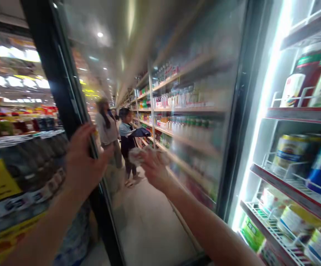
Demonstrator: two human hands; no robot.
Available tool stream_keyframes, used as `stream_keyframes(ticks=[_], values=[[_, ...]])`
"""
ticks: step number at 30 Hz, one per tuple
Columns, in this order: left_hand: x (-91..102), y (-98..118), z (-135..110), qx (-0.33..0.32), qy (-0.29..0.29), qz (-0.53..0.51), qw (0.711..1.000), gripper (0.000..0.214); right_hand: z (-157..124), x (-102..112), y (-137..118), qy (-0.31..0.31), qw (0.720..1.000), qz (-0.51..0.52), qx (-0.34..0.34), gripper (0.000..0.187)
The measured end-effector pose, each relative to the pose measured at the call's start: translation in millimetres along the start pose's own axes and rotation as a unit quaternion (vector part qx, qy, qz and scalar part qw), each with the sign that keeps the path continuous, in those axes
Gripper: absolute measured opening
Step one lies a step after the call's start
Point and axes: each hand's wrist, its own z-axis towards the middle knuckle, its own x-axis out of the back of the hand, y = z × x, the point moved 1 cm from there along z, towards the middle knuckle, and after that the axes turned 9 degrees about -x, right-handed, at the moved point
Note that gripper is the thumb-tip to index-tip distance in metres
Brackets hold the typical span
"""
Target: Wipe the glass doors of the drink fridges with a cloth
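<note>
A fridge's glass door (pixel 199 155) stands open in front of me, with a dark frame (pixel 63 74) around its pane. My left hand (pixel 84 159) grips the left edge of that frame, fingers on the outer side and thumb toward the glass; motion blurs it somewhat. Against the pane, about mid-height, my right hand (pixel 156 170) presses a crumpled pale cloth (pixel 137 156). The cloth shows around its fingers, and part of it is hidden beneath them.
To the right, lit fridge shelves (pixel 301 114) hold bottles, cans (pixel 290 149) and tubs. Through the glass I see two people (pixel 107 129) in an aisle beside long drink shelves (pixel 182 107). Packed goods with a yellow sign (pixel 0 181) stand at the left.
</note>
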Motion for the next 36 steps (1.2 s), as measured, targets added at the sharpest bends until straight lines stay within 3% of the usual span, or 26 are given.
stream_keyframes(ticks=[2, 3, 5, 6, 8, 10, 13, 16, 18, 20, 22, 25, 27, 28, 30, 33, 35, 36], values=[[-5.1, -3, -21, 0.001, -0.022, 0.078, 0.997, 0.065, -20, 16, 51, 0.025, 0.997, 0.016, -0.066, 0.027], [-7.6, -6, -32, 0.019, -0.018, 0.108, 0.994, 0.069, -26, 23, 78, 0.049, 0.989, -0.002, -0.137, 0.030], [-11.1, -14, -51, 0.071, 0.006, 0.132, 0.989, 0.074, -33, 31, 118, 0.116, 0.953, -0.010, -0.280, 0.037], [-12.2, -17, -58, 0.094, 0.010, 0.134, 0.987, 0.074, -33, 32, 127, 0.126, 0.941, -0.002, -0.314, 0.043], [-12.7, -21, -65, 0.114, 0.003, 0.135, 0.984, 0.072, -29, 31, 119, 0.100, 0.954, 0.023, -0.283, 0.046], [-10.6, -21, -66, 0.115, -0.003, 0.148, 0.982, 0.068, -24, 30, 89, 0.027, 0.982, 0.059, -0.178, 0.039], [-2.6, -14, -64, 0.096, -0.017, 0.174, 0.980, 0.065, -21, 34, 59, -0.033, 0.994, 0.085, -0.064, 0.025], [8.1, -5, -65, 0.075, -0.029, 0.207, 0.975, 0.064, -16, 42, 83, 0.024, 0.993, 0.072, -0.091, 0.024], [14.3, 0, -67, 0.058, -0.029, 0.237, 0.969, 0.063, -9, 45, 107, 0.095, 0.981, 0.069, -0.153, 0.031], [17.7, 7, -69, 0.049, -0.022, 0.268, 0.962, 0.063, -3, 45, 112, 0.155, 0.961, 0.084, -0.213, 0.041], [16.5, 16, -68, 0.042, -0.008, 0.288, 0.957, 0.063, 0, 43, 87, 0.155, 0.959, 0.115, -0.210, 0.048], [3.0, 34, -63, -0.016, -0.016, 0.275, 0.961, 0.059, -10, 38, 28, 0.043, 0.985, 0.156, -0.051, 0.044], [-11.0, 44, -59, -0.079, -0.073, 0.246, 0.963, 0.056, -22, 34, 18, 0.007, 0.989, 0.150, 0.004, 0.042], [-17.6, 48, -58, -0.105, -0.103, 0.236, 0.961, 0.055, -27, 33, 28, 0.010, 0.991, 0.136, -0.009, 0.041], [-27.3, 51, -57, -0.137, -0.135, 0.230, 0.954, 0.058, -32, 34, 72, 0.059, 0.988, 0.095, -0.108, 0.041], [-33.6, 51, -59, -0.150, -0.125, 0.242, 0.951, 0.062, -27, 42, 134, 0.172, 0.931, 0.055, -0.316, 0.046], [-35.6, 52, -62, -0.145, -0.110, 0.246, 0.952, 0.064, -22, 46, 131, 0.184, 0.912, 0.050, -0.362, 0.048], [-36.6, 53, -64, -0.143, -0.101, 0.247, 0.953, 0.066, -20, 46, 114, 0.159, 0.926, 0.049, -0.340, 0.048]])
